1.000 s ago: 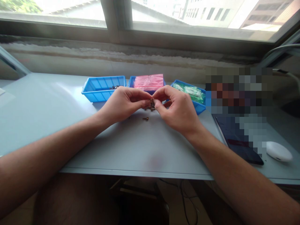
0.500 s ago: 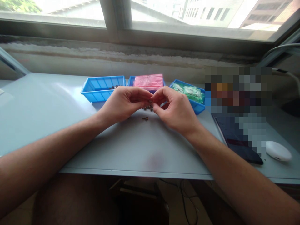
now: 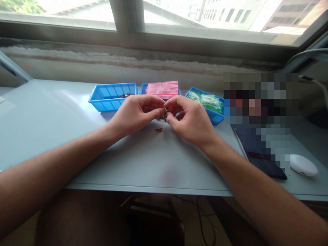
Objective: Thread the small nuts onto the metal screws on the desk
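Observation:
My left hand (image 3: 133, 114) and my right hand (image 3: 191, 119) meet fingertip to fingertip just above the grey table (image 3: 51, 123), both pinched on a small dark metal part (image 3: 166, 110) between them. A few more small metal pieces (image 3: 161, 118) lie on the table right under the fingers. One loose screw (image 3: 159, 129) lies a little nearer to me. Behind the hands stand three blue bins: the left bin (image 3: 109, 96) with a few dark parts, the middle bin (image 3: 143, 89) with a pink bag (image 3: 162, 89), the right bin (image 3: 216, 116) with green bags (image 3: 208, 100).
A dark phone or tablet (image 3: 258, 153) lies at the right, with a white mouse (image 3: 303, 165) beyond it. A blurred-out patch covers things at the right rear. A wall and window sill run behind the bins. The table's front edge is close to me.
The hands have sunk slightly toward the table and stay pinched together; the fingers have shifted a little on the small part. Nothing else has moved.

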Tool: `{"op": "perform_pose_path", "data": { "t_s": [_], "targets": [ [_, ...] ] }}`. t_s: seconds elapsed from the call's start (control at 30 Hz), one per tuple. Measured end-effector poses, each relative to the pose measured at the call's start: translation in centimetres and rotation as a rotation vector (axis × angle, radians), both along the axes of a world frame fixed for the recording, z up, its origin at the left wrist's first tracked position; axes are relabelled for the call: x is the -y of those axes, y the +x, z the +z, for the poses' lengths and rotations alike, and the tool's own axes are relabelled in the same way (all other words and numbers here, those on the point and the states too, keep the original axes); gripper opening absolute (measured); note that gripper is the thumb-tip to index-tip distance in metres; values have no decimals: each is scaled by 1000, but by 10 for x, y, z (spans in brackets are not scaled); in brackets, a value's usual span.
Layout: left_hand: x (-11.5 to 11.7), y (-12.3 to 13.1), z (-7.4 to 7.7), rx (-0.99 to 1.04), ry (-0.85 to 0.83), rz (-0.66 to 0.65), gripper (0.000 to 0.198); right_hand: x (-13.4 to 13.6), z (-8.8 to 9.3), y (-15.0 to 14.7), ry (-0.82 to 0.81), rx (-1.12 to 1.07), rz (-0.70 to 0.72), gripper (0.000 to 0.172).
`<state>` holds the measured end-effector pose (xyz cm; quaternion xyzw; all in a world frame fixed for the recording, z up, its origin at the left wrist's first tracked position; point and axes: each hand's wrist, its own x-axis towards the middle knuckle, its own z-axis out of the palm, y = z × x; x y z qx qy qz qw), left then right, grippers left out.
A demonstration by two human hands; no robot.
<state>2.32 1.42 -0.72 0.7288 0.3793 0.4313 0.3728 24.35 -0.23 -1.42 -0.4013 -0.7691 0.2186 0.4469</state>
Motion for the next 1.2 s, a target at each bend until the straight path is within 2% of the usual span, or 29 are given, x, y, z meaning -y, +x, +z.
{"op": "perform_pose_path", "data": {
  "t_s": [0.17, 0.27, 0.43, 0.6, 0.73, 0.93, 1.2],
  "targets": [
    [3, 0, 7, -113, 12, 26, 25, -1, 0, 1, 70, -10, -60, 12],
    [3, -1, 7, -134, 15, 25, 26, -2, 0, 1, 72, -18, -37, 19],
    [-1, -2, 2, -77, -8, 6, 21, -4, -2, 2, 54, -16, 31, 19],
    [-4, -4, -1, -30, -6, 47, 17, -2, 0, 1, 53, -11, -14, 12],
    [-4, -2, -2, 0, -4, 31, 18, -1, 0, 1, 36, -13, -13, 10],
    [-3, 0, -5, 32, 28, -25, 17, -3, 0, 2, -12, -11, 10, 17],
    [-4, 1, -7, 89, -12, -66, 25, -2, 1, 0, -83, -23, 7, 28]
  ]
}}
